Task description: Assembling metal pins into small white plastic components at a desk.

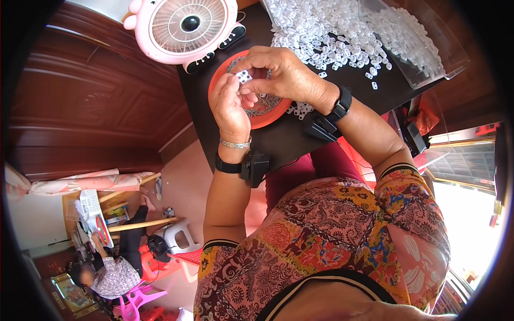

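Note:
Over an orange-red bowl (257, 122), both hands meet around a small cluster of white plastic pieces (243, 76) with dark holes. My left hand (231, 107) pinches the pieces from the left. On the other side, my right hand (284, 75) curls its index finger and thumb toward the same pieces, closed on them. Many thin grey metal parts (263, 105) lie in the bowl, partly hidden by my hands; their exact kind is too small to tell. A few loose white pieces (301, 111) lie beside the bowl, below my right wrist.
A heap of white two-holed pieces (316, 32) spreads across the dark table (292, 140), next to a clear plastic tray (428, 75) with more. A pink fan (190, 24) stands at the far left. Another person (115, 275) sits at lower left near plastic stools (182, 235).

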A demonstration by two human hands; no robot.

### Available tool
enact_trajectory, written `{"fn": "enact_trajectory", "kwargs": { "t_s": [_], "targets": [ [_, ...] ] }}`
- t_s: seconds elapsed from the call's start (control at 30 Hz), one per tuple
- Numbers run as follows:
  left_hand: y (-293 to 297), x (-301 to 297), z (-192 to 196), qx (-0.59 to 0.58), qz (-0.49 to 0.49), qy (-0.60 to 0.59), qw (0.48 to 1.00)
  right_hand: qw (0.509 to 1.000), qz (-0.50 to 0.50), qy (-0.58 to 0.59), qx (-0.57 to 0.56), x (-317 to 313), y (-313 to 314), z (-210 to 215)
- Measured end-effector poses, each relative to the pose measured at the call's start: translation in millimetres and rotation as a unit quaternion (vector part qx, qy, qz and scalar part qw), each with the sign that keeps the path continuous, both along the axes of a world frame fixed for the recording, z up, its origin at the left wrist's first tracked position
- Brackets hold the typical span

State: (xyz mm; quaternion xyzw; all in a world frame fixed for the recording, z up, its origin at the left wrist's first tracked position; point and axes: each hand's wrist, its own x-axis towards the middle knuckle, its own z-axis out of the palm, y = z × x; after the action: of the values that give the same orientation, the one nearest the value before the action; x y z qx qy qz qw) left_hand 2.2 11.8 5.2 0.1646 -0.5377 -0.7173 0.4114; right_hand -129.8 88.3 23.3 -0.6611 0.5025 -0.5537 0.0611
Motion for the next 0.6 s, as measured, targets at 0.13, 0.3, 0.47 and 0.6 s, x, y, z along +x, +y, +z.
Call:
{"fn": "enact_trajectory", "kwargs": {
  "t_s": [0.13,0.3,0.47,0.6],
  "targets": [
    [-0.1,0.5,1.4,-0.007,-0.015,0.004,1.000,1.000,0.001,-0.012,0.013,-0.2,2.7,1.9],
    [-2.5,0.5,-0.8,-0.020,-0.012,-0.001,1.000,1.000,0.008,-0.017,0.009,0.3,3.3,0.2],
    [-2.1,1.7,1.6,-0.024,-0.012,-0.014,1.000,0.999,-0.019,0.023,-0.011,2.0,3.5,0.9],
    [-1.3,1.1,0.9,-0.042,-0.012,-0.012,0.999,0.999,-0.022,0.030,-0.015,1.1,2.7,-1.1]
  ]
}}
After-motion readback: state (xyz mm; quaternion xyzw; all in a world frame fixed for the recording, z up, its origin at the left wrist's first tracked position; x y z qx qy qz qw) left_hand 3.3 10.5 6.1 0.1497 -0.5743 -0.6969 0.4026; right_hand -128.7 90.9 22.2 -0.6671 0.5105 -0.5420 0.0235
